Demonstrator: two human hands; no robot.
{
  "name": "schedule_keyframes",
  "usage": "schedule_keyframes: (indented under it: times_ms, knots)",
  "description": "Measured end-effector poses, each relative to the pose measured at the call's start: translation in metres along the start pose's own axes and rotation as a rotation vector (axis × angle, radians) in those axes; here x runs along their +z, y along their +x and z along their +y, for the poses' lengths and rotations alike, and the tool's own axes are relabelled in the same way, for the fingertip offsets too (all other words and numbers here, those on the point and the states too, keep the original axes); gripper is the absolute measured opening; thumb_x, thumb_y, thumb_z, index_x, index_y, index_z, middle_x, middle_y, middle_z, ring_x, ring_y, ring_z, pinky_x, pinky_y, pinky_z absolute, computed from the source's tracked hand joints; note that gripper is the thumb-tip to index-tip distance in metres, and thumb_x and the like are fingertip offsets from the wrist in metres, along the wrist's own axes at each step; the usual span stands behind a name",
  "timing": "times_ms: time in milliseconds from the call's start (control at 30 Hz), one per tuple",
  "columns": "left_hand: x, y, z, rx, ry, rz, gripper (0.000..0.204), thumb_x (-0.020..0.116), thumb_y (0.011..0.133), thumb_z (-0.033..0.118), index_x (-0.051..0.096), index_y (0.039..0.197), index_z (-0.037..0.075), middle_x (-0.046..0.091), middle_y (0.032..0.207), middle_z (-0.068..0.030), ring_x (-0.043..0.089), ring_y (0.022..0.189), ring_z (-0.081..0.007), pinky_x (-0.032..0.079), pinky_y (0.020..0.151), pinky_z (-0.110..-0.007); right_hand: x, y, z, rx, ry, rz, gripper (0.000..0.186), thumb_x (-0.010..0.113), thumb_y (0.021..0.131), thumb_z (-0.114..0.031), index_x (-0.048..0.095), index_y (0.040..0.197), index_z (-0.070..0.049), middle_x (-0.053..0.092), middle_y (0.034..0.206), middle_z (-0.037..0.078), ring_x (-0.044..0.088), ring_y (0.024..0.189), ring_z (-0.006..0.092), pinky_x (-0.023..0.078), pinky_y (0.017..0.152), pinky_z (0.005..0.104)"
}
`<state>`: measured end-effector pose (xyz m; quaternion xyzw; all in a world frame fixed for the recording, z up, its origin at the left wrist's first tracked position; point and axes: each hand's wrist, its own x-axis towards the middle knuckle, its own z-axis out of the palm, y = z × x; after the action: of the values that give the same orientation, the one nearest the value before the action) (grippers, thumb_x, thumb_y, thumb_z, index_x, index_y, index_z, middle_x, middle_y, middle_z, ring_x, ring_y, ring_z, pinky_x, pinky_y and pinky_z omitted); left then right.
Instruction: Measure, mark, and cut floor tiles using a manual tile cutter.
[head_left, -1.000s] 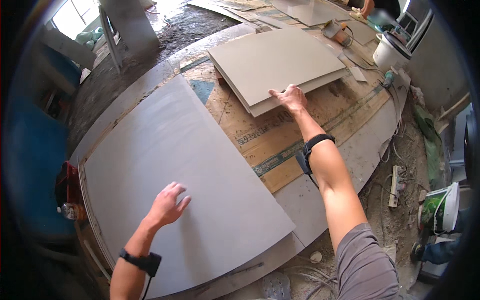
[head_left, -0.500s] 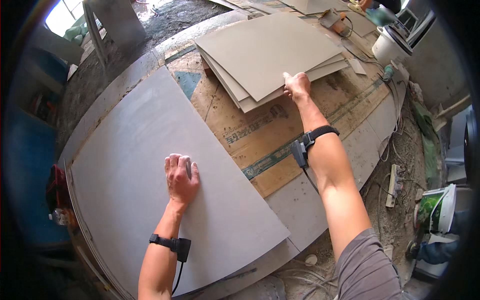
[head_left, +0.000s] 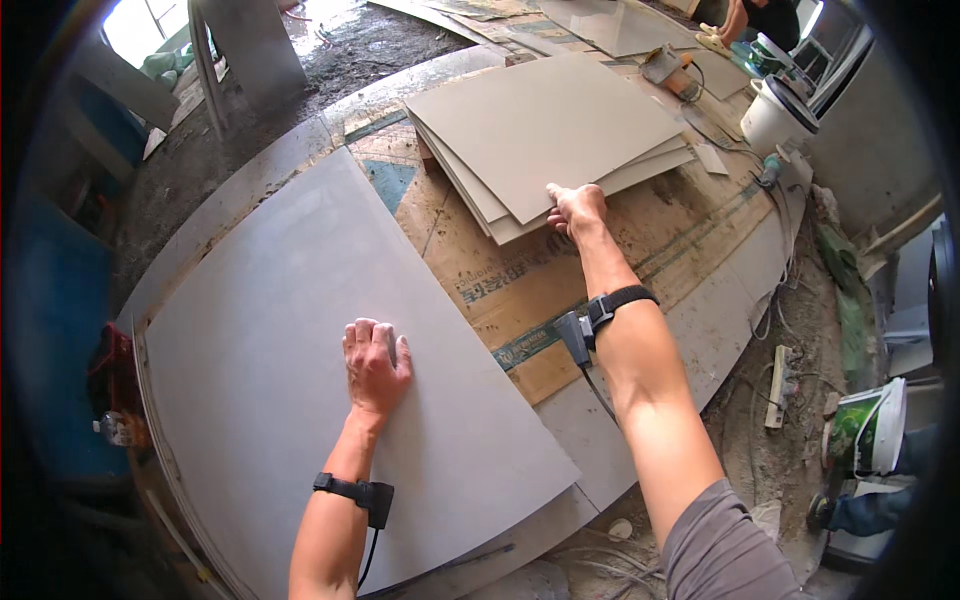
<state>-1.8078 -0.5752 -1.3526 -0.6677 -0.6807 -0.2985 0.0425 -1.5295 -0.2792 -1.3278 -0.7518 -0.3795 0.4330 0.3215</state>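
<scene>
A large pale grey tile (head_left: 270, 330) lies before me on the left. On its surface rests my left hand (head_left: 377, 370), palm down with the thumb apart; a dark patch between thumb and forefinger cannot be made out. Farther off to the right is a stack of smaller beige-grey tiles, slightly fanned, the top tile (head_left: 545, 120) covering most of the lower ones. My right hand (head_left: 578, 210) grips the stack's near right edge close to the front corner, thumb over the top tile. Its other fingers are partly hidden by the edge, so how many tiles they hold cannot be told.
Printed cardboard (head_left: 530, 300) lies under the stack. Beyond are an orange-and-grey power tool (head_left: 672, 72) and a white bucket (head_left: 775, 115). On the right lie cables, a power strip (head_left: 778, 385) and a green-and-white bucket (head_left: 868, 428). Another person's arm (head_left: 735, 20) shows at the far right.
My right hand has slid along the edge of the tile stack toward its near corner. My left hand stays on the large tile. The view has shifted slightly.
</scene>
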Motion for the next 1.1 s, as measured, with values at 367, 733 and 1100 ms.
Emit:
schedule_keyframes:
  times_ms: [367,733,1100]
  knots:
    - [-0.004,0.001,0.002,-0.042,-0.003,-0.019,0.017,0.067,0.082,0.010,0.058,0.095,0.002,0.055,0.102,-0.0161,0.052,0.100,-0.0348,0.043,0.089,-0.046,0.010,-0.035,0.000,0.027,0.166,0.042,0.037,0.079,0.090,-0.028,0.062,0.077,0.001,0.062,0.064,0.009,0.052,0.043,0.0148,0.040,0.036,0.0292]
    - [-0.006,-0.003,-0.001,-0.045,0.008,-0.022,0.017,0.068,0.083,0.011,0.059,0.094,0.002,0.055,0.102,-0.0155,0.053,0.101,-0.0339,0.044,0.090,-0.045,0.027,-0.055,0.002,0.042,0.263,-0.020,0.031,0.079,0.089,-0.018,0.060,0.070,-0.002,0.058,0.060,0.004,0.050,0.041,0.0122,0.034,0.035,0.0285]
    - [-0.004,-0.003,-0.005,-0.043,0.028,-0.021,0.020,0.071,0.080,0.013,0.061,0.093,0.001,0.056,0.102,-0.0162,0.053,0.101,-0.0337,0.045,0.086,-0.045,0.016,-0.051,0.016,0.091,0.360,-0.004,0.016,0.072,0.090,-0.013,0.067,0.086,0.002,0.070,0.078,0.013,0.069,0.056,0.0220,0.050,0.040,0.0302]
